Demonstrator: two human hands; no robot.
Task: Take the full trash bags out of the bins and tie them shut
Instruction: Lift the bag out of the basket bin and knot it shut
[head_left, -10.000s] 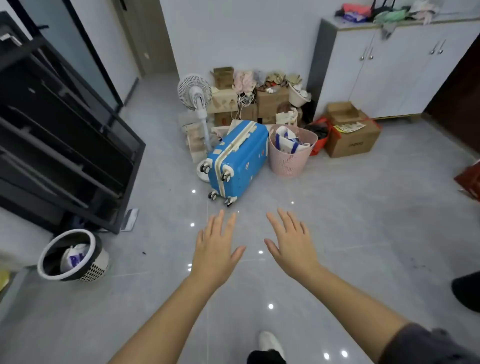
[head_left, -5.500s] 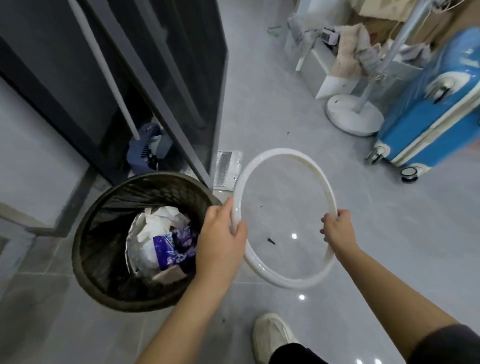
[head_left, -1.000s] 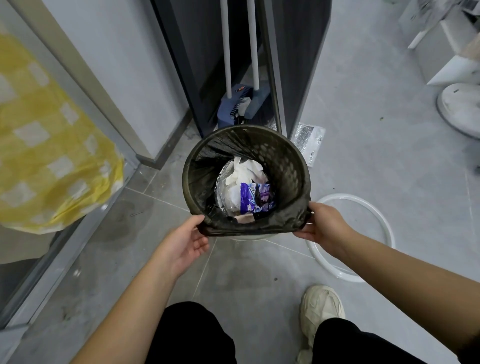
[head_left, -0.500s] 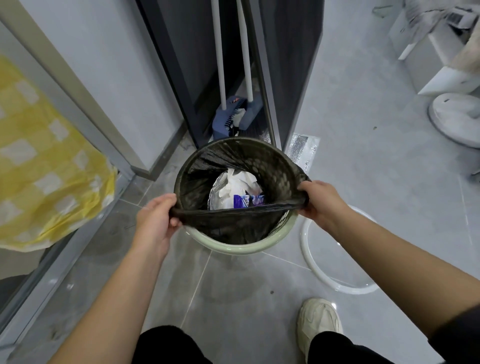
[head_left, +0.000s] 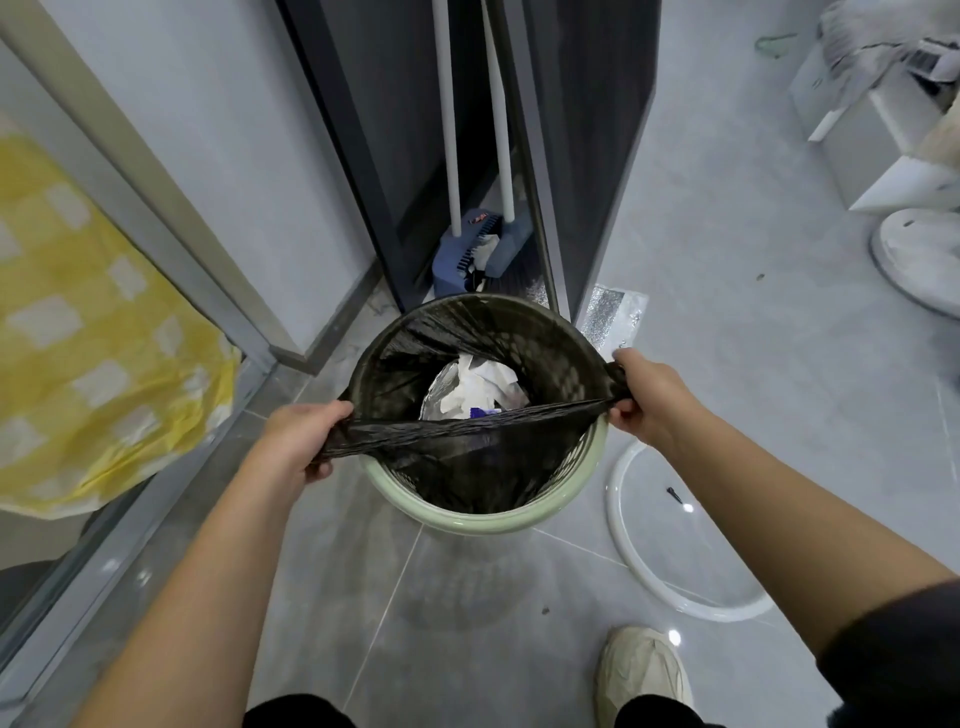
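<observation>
The left hand and right hand each clenched the near hem of the bag, pulled taut between them, probably to free it from the rim. The rest hung below, inside the bin.

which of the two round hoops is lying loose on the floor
The white ring right of the bin, flat on the tiles. The other is the bin's own pale green rim, lined with the black bag.

Yellow checked cloth, blue dustpan, silver foil packet, white fan base
</observation>
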